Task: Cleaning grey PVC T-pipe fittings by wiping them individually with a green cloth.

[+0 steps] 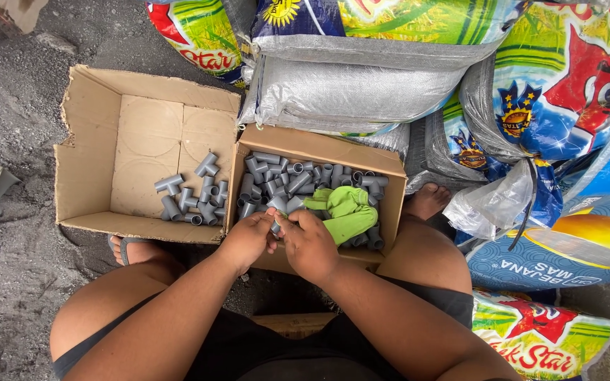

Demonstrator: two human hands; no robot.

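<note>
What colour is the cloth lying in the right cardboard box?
The cloth is bright lime green, seen in the head view.

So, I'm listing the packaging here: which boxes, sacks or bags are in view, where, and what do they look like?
Left cardboard box: brown, open, few grey pipe fittings.
Right cardboard box: brown, many grey fittings, green cloth; both hands at its near edge.
Printed sacks: top and right, woven, blue, green, red, yellow.
Silver sack: behind the boxes.
Clear plastic bag: right, crumpled.
</note>
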